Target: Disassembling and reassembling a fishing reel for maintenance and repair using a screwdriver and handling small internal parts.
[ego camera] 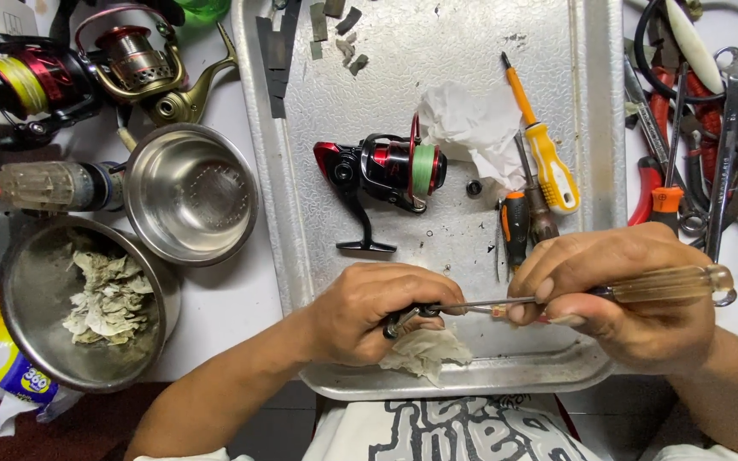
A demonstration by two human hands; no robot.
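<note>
A screwdriver (pixel 608 292) with a clear amber handle and a thin bare-metal shaft lies almost level across the bottom of the head view. Its long axis runs from 3 o'clock to 9 o'clock, handle butt out to the right, tip pointing left and dipping very slightly. The right hand (pixel 617 294) is clenched around the handle, thumb and forefinger pinching where the shaft begins; the butt sticks out past the knuckles at 3 o'clock.

The tip meets a small dark metal part (pixel 407 318) gripped in the left hand (pixel 373 312), whose fingers curl tight about it. A crumpled pale rag (pixel 424 352) sits just below that hand, at its 5 o'clock; whether the hand also presses it, I cannot tell.

Both hands hover over the near edge of a dimpled metal tray (pixel 369 68). At 12 o'clock from the left hand a red and black fishing reel (pixel 382 175) lies on the tray, with white tissue (pixel 476 128) beside it and a yellow screwdriver (pixel 544 141) past that. Off the tray, toward 9 o'clock, sit two steel bowls (pixel 190 192).
</note>
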